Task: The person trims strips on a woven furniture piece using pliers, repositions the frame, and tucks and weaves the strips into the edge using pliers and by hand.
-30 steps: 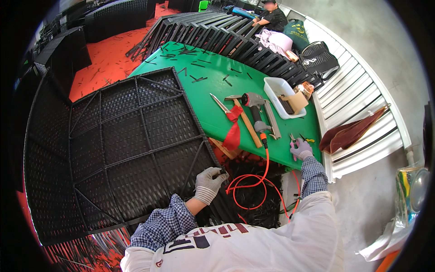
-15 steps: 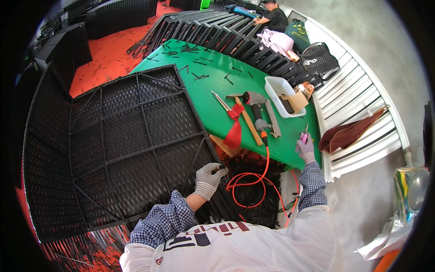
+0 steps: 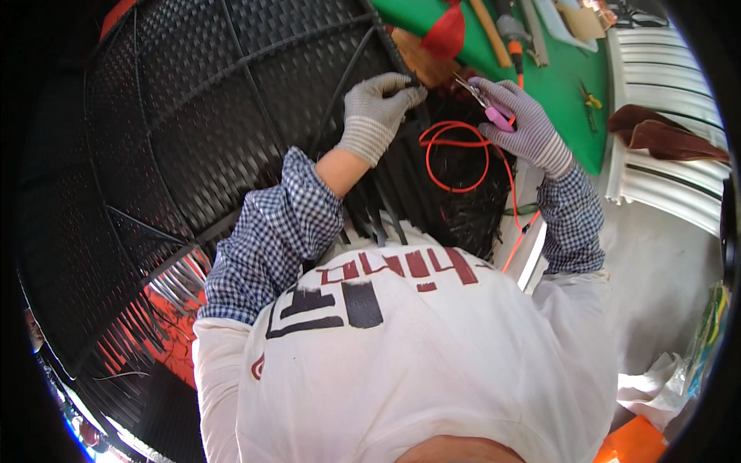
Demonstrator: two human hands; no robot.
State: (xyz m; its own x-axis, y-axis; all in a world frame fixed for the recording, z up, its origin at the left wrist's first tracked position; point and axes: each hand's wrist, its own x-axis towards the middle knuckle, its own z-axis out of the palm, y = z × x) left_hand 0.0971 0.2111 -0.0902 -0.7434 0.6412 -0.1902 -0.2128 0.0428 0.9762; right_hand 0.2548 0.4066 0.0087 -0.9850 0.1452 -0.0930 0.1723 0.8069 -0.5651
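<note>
Trimming looks under way: the left hand (image 3: 380, 108) pinches the corner of the black wicker panel (image 3: 193, 131) by the green counter's (image 3: 559, 77) edge, while the right hand (image 3: 519, 119) grips pink-handled pliers (image 3: 485, 104). Next, probably, the pliers must meet the pinched strand.

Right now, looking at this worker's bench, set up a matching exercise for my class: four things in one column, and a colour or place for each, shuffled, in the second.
Things
1. left hand
2. right hand
3. cable
4. table

Descriptions
A. green, at the upper right
B. orange, looped between the two hands
C. gloved, gripping the edge of the black woven panel
D. gloved, holding pink-handled pliers

Pairs: 1-C, 2-D, 3-B, 4-A
</note>
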